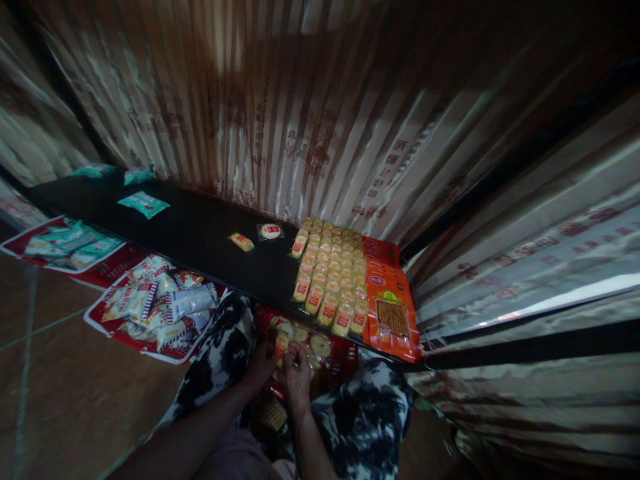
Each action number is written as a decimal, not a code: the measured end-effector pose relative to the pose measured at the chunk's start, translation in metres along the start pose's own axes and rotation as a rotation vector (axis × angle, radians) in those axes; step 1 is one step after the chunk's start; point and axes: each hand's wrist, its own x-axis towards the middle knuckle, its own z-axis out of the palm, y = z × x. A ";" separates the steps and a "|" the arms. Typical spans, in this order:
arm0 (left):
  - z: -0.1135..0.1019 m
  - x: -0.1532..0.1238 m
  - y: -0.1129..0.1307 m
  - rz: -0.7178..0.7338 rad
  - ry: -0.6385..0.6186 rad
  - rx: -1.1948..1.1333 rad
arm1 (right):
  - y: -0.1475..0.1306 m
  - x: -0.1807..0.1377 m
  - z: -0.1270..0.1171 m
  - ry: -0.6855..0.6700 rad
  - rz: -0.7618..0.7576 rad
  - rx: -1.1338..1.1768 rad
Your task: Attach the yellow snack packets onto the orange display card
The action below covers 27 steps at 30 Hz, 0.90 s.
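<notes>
Low in the view, both hands meet over a red bag (345,357) with round pale pieces showing on it. Between my fingers is a small wrapped snack (281,343), yellow with an orange-red label. My left hand (265,361) is closed on its left side. My right hand (297,367) is closed in a pinch at its right edge. Just beyond, rows of similar wrapped snacks (327,267) lie packed on the black shelf (210,233). Two single wrapped pieces lie apart on the shelf: an oblong one (242,241) and a round one (271,231).
Orange snack bags (393,310) lie at the shelf's right end. Teal packets (144,204) lie toward its left end. On the floor side stand a red tray of white packets (165,307) and another with teal packets (70,243). A printed pleated curtain (310,120) hangs behind.
</notes>
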 end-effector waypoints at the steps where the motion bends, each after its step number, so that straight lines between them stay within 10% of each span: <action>1: -0.001 -0.002 0.003 0.002 0.003 0.023 | -0.002 -0.001 0.000 -0.007 -0.014 -0.015; 27: -0.039 -0.034 0.055 0.123 0.191 -0.011 | -0.064 -0.017 0.017 -0.125 -0.106 -0.014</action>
